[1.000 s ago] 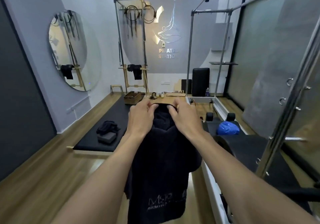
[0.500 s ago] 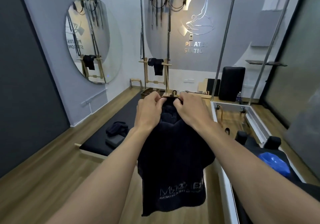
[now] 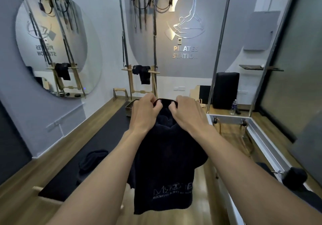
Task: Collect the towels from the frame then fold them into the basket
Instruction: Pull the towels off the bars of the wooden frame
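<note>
Pilates studio: L hand (image 3: pixel 145 110) & R hand (image 3: pixel 187 113), close together, both pinch top edge of black towel (image 3: pixel 165 163), which hangs free between forearms. Vs 1 s ago, wooden frame (image 3: pixel 129 78) w/ 2nd towel (image 3: pixel 142 74) looms nearer. Basket (image 3: pixel 129 108) just ahead; fold not yet begun.
</note>
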Available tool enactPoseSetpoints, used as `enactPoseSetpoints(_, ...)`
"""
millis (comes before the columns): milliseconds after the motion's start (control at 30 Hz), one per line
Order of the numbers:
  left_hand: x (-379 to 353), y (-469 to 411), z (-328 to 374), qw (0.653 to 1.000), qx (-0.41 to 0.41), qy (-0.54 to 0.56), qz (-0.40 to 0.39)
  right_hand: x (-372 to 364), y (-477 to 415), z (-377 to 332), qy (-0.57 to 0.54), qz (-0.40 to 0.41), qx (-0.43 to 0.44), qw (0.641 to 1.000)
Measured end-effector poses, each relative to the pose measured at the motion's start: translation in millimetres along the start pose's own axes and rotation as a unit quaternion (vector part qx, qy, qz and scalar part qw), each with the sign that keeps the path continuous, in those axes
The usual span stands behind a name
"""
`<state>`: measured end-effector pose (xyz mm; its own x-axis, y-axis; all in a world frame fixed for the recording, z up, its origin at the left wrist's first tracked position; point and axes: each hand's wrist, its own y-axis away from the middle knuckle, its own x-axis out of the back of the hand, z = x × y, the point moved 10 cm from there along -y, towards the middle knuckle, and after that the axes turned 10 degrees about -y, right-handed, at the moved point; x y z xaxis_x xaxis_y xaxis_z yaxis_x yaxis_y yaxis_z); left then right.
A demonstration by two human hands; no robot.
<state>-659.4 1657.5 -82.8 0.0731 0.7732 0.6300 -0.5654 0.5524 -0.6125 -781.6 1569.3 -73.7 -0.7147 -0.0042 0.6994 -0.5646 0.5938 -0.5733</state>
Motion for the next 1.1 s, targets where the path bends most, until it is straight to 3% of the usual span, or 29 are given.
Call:
enactPoseSetpoints(167,-87,-107,-27,0.999,-0.01,-0.027,0.014,-61,-116,62,-0.048,0.017,0.04,0.998)
enactPoseSetpoints(400,-187,-253,-67,0.999,0.01,-0.031,0.028,-144,-286,145,-0.16,-0.023,0.016,0.987)
enactPoseSetpoints(767,-361,-497,-209,0.995,0.07,0.032,0.06,-321,-533,240,-0.224,-0.046,0.034,0.973)
enactPoseSetpoints(1100,-522,-711,-301,0.99,0.078,0.1,0.053,-471,-763,356,-0.266,-0.029,-0.017,0.963)
